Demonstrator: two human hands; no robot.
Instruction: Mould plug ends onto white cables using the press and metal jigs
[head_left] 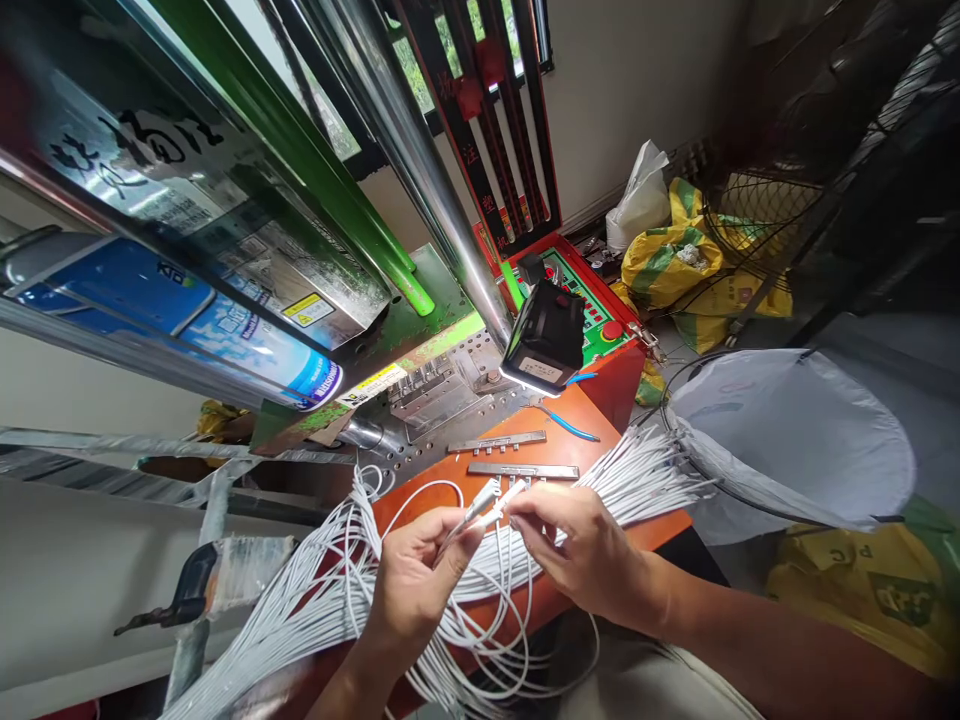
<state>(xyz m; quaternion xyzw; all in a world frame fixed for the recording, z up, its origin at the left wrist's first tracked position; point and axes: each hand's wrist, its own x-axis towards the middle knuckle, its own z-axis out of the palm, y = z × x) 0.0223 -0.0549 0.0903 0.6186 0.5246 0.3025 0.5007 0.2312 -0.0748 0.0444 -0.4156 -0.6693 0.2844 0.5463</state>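
Above the orange work table [592, 405], both my hands meet over a large bundle of white cables [300, 610]. My left hand [424, 570] is closed around white cables, whose pale moulded plug ends [484, 497] stick up past the thumb. From the right, my right hand [574, 545] pinches a small white end piece [514, 495] close beside those ends. Just beyond my fingers lie two slim metal mould bars, a nearer one [525, 470] and a farther one [499, 441], both with small parts along an edge. Exactly how the white ends meet is too small to tell.
A moulding machine with a metal mould [439, 400] stands behind the table. Blue-handled pliers [570, 425] lie beneath a black lamp [547, 335]. Left is a spray can [262, 345]; right are a red-and-green control panel [600, 325], a hooped white bag [795, 435] and yellow sacks [667, 265].
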